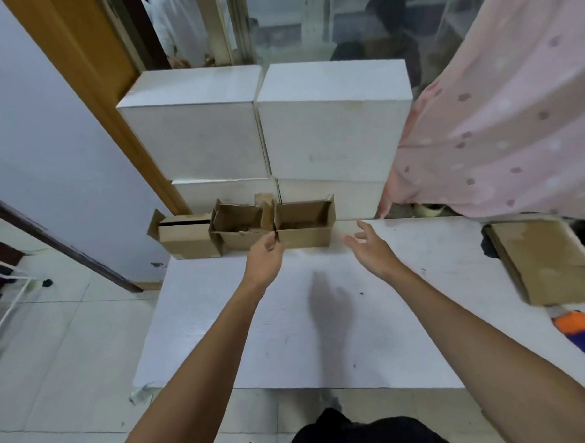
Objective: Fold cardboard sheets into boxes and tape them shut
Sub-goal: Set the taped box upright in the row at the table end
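boxes (304, 227): brown corrugated cardboard, matt, rough torn edges
white cartons (334, 127): smooth matt card
table (288, 321): white, matt, scuffed
curtain (499, 114): pink cloth
floor (57, 362): glossy tile

White furniture and soft colours around the work spot

A flat white table (289, 354) stands on a pale tiled floor (57, 362). At its far edge four large plain white cartons are stacked two on two: the upper left (195, 138) and upper right (331, 133) sit on a lower pair (224, 192) (330, 200). To the right hangs a pink curtain with darker spots (499, 114), its hem reaching the table's far right edge. To the left an orange-brown wooden door frame (90, 69) slants along a pale bluish wall (33, 147), with a white wire rack (2, 297) at the frame's left edge. Behind the cartons a glass pane (310, 22) shows a blurred seated person in dark clothes (384, 36). An orange-and-purple object (583, 333) lies at the table's right edge.
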